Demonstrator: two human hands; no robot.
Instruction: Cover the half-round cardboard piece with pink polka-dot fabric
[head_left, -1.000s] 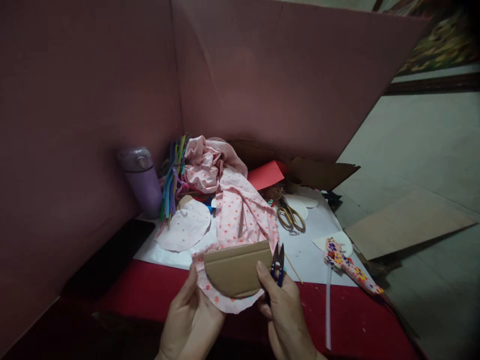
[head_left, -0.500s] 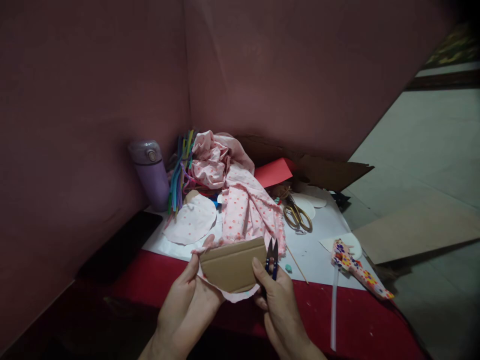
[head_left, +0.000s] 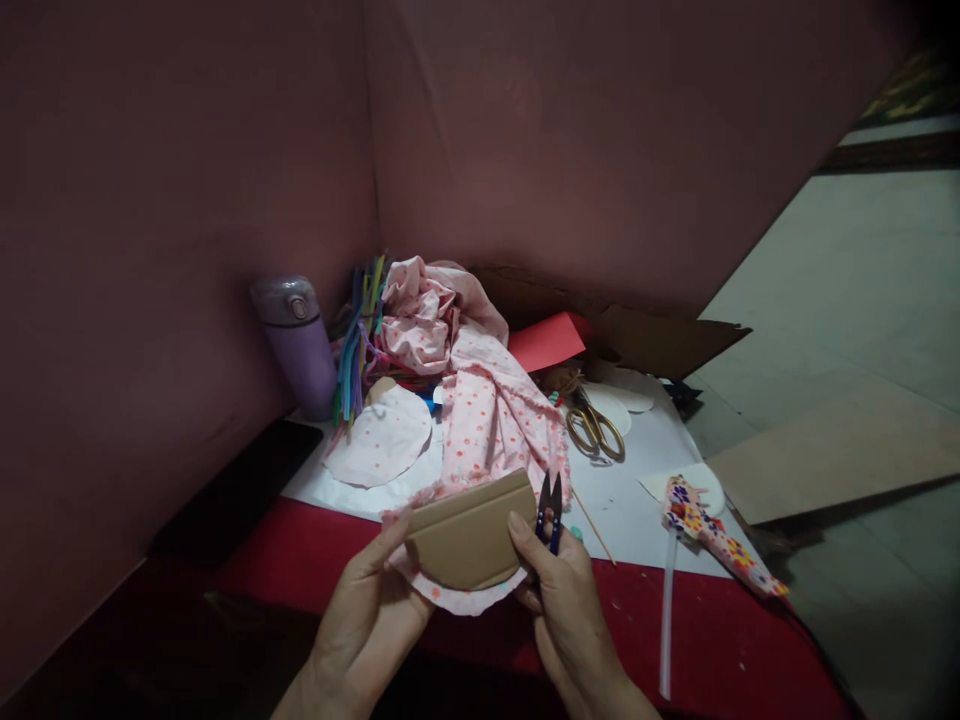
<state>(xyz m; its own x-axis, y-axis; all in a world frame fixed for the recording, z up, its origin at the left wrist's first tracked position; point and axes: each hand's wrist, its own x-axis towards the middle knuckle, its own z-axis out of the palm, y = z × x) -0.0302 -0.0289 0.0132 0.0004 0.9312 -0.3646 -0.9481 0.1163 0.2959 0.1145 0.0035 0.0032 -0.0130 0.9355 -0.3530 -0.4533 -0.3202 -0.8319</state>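
Between my hands is a half-round brown cardboard piece (head_left: 466, 540), with pink dotted fabric (head_left: 469, 602) lying behind it and showing past its curved lower edge. My left hand (head_left: 367, 595) pinches the left corner, thumb in front and fingers behind the fabric. My right hand (head_left: 564, 600) presses its thumb on the cardboard's right end. In that same hand are dark blue thread snips (head_left: 550, 512), their blades pointing up and apart. Just beyond the cardboard lies a long strip of dotted pink cloth (head_left: 495, 425).
A purple bottle (head_left: 298, 350), pipe cleaners (head_left: 356, 345) and a round fabric cutout (head_left: 382, 435) are at the left. Gold-handled scissors (head_left: 596, 432), red paper (head_left: 546, 342), a wooden stick (head_left: 595, 528) and a floral fabric piece (head_left: 716, 535) lie to the right.
The cardboard has shifted slightly right, and more of the fabric shows below its curved edge. My left thumb now lies further over the left corner. The snips moved slightly right with my right hand.
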